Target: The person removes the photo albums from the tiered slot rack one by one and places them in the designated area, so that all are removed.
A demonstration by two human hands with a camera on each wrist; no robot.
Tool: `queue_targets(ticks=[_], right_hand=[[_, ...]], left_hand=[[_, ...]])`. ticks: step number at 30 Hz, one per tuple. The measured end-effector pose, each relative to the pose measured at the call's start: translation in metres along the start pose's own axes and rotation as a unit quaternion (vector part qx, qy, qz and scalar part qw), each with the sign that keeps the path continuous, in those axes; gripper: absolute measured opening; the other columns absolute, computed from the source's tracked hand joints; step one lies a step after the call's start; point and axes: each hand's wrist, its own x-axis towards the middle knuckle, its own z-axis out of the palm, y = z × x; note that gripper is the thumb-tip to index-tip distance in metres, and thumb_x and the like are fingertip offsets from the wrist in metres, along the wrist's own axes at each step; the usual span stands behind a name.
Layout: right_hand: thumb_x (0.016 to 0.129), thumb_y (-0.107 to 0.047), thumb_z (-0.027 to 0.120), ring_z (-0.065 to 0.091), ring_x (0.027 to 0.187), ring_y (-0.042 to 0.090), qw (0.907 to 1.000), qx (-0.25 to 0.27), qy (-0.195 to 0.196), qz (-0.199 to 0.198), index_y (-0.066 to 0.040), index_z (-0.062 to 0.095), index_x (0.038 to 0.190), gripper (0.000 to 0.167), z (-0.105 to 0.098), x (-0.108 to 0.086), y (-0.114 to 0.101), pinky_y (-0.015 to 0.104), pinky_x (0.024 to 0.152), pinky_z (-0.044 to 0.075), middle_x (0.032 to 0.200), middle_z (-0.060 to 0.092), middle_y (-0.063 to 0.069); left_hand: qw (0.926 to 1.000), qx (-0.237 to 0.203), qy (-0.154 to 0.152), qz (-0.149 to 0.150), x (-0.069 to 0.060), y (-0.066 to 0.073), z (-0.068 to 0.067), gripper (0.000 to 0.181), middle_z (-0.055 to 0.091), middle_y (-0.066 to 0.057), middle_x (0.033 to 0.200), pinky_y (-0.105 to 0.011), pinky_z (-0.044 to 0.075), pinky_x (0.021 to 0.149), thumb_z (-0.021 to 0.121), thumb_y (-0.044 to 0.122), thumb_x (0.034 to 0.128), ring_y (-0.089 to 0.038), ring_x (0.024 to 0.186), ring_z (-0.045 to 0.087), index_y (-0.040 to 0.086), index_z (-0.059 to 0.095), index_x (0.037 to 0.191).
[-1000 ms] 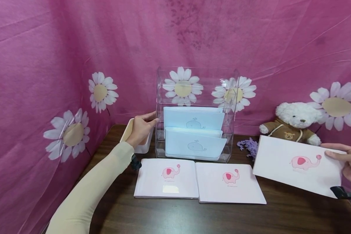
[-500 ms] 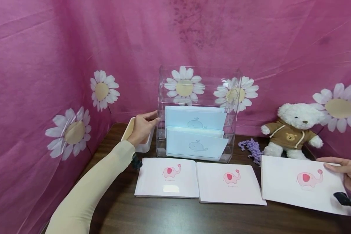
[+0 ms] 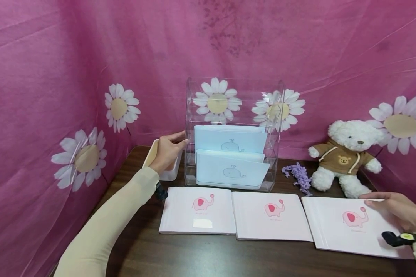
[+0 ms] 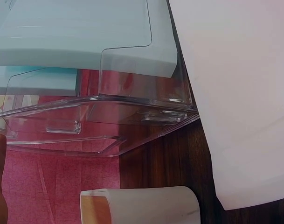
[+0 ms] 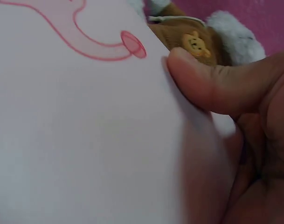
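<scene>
A pink elephant booklet (image 3: 332, 231) lies at the right end of a row, with its lower right part covered by the sleeve and wrist camera. My right hand (image 3: 396, 209) pinches its far right edge; the right wrist view shows the thumb (image 5: 193, 77) on top. Two similar booklets (image 3: 251, 227) (image 3: 180, 219) lie flat to the left. Behind them stands a clear tiered rack (image 3: 271, 181) carrying light blue whale booklets (image 3: 211, 171) in its lower tiers. My left hand (image 3: 168, 150) grips the rack's left side, fingertips partly hidden.
A white bin (image 3: 170, 176) stands behind my left hand, beside the rack. At right, a white teddy bear (image 3: 343, 159) in a brown hoodie sits behind the booklets, beside purple dried flowers (image 3: 298, 177). Pink flowered cloth hangs behind the dark wooden table (image 3: 194, 254).
My right hand has lowered the right-hand elephant booklet from in front of the bear down to the table, beside the middle one. The left hand stays at the rack.
</scene>
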Motion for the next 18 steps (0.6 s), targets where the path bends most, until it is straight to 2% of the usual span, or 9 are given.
queue_targets(ticks=[2, 4, 5, 6, 8, 9, 11, 15, 18], right_hand=[[0.097, -0.037, 0.067, 0.041, 0.083, -0.022, 0.9981, -0.046, 0.042, -0.003, -0.008, 0.077, 0.112, 0.034, 0.005, 0.001, 0.002, 0.012, 0.067, 0.037, 0.093, 0.048, -0.039], [0.095, -0.037, 0.070, 0.042, 0.082, -0.021, 0.9968, -0.048, 0.064, -0.004, -0.004, 0.076, 0.112, 0.037, 0.009, 0.001, 0.004, 0.012, 0.066, 0.037, 0.092, 0.050, -0.041], [0.095, -0.038, 0.070, 0.040, 0.082, -0.023, 0.9956, -0.057, 0.074, -0.006, -0.003, 0.075, 0.112, 0.040, 0.010, 0.000, 0.004, 0.013, 0.066, 0.035, 0.094, 0.058, -0.034], [0.094, -0.040, 0.071, 0.039, 0.081, -0.023, 0.9943, -0.065, 0.084, -0.005, -0.004, 0.075, 0.111, 0.040, 0.012, 0.000, 0.004, 0.013, 0.066, 0.034, 0.097, 0.066, -0.024], [0.094, -0.043, 0.070, 0.037, 0.080, -0.024, 0.9917, -0.080, 0.100, -0.003, -0.002, 0.074, 0.112, 0.045, 0.013, -0.002, 0.003, 0.013, 0.066, 0.032, 0.112, 0.073, 0.006], [0.093, -0.044, 0.071, 0.036, 0.079, -0.024, 0.9896, -0.092, 0.111, -0.004, 0.000, 0.073, 0.114, 0.048, 0.014, -0.003, 0.002, 0.014, 0.067, 0.032, 0.119, 0.070, 0.019], [0.094, -0.046, 0.069, 0.035, 0.078, -0.023, 0.9874, -0.104, 0.119, 0.001, 0.002, 0.072, 0.116, 0.052, 0.014, -0.004, 0.000, 0.015, 0.067, 0.030, 0.133, 0.054, 0.039], [0.094, -0.048, 0.068, 0.040, 0.075, -0.015, 0.9863, -0.102, 0.128, 0.021, 0.002, 0.071, 0.114, 0.054, 0.015, -0.006, 0.000, 0.017, 0.065, 0.032, 0.129, 0.056, 0.040], [0.096, -0.048, 0.065, 0.044, 0.077, -0.010, 0.9852, -0.090, 0.138, 0.048, 0.006, 0.069, 0.115, 0.057, 0.017, -0.008, 0.001, 0.018, 0.069, 0.032, 0.130, 0.056, 0.040]], left_hand=[[1.0000, 0.004, 0.002, 0.000, 0.000, 0.000, 0.000, 0.048, 0.063, -0.004, 0.144, -0.038, 0.052, 0.110, 0.075, 0.022, 0.0933, -0.019, 0.130, 0.062, 0.019, 0.063, 0.139], [1.0000, 0.007, 0.004, 0.001, 0.000, 0.000, 0.000, 0.047, 0.065, -0.004, 0.142, -0.038, 0.053, 0.109, 0.075, 0.023, 0.0932, -0.019, 0.128, 0.063, 0.019, 0.064, 0.139], [1.0000, 0.004, 0.004, 0.004, 0.000, 0.000, 0.000, 0.047, 0.065, -0.005, 0.141, -0.037, 0.053, 0.108, 0.075, 0.022, 0.0929, -0.019, 0.127, 0.064, 0.018, 0.064, 0.138], [0.9999, 0.003, 0.006, 0.009, 0.000, -0.001, -0.001, 0.046, 0.066, -0.006, 0.139, -0.036, 0.054, 0.107, 0.076, 0.021, 0.0925, -0.020, 0.126, 0.065, 0.017, 0.065, 0.137], [0.9998, -0.006, 0.009, 0.018, 0.001, 0.000, 0.000, 0.046, 0.068, -0.009, 0.136, -0.033, 0.055, 0.105, 0.076, 0.018, 0.0917, -0.021, 0.124, 0.066, 0.013, 0.066, 0.136], [0.9996, -0.011, 0.010, 0.022, 0.001, 0.000, 0.000, 0.045, 0.068, -0.010, 0.135, -0.032, 0.056, 0.103, 0.076, 0.016, 0.0913, -0.021, 0.123, 0.067, 0.012, 0.066, 0.135], [0.9994, -0.018, 0.012, 0.028, 0.002, 0.000, 0.000, 0.045, 0.068, -0.012, 0.134, -0.028, 0.057, 0.102, 0.076, 0.014, 0.0913, -0.022, 0.122, 0.067, 0.010, 0.066, 0.135], [0.9996, -0.015, 0.009, 0.022, 0.002, -0.001, 0.000, 0.046, 0.067, -0.009, 0.138, -0.028, 0.056, 0.102, 0.076, 0.016, 0.0915, -0.020, 0.125, 0.065, 0.012, 0.065, 0.136], [0.9997, -0.011, 0.005, 0.020, 0.002, -0.002, 0.001, 0.047, 0.065, -0.007, 0.140, -0.031, 0.055, 0.104, 0.076, 0.016, 0.0920, -0.019, 0.127, 0.064, 0.013, 0.065, 0.137]])
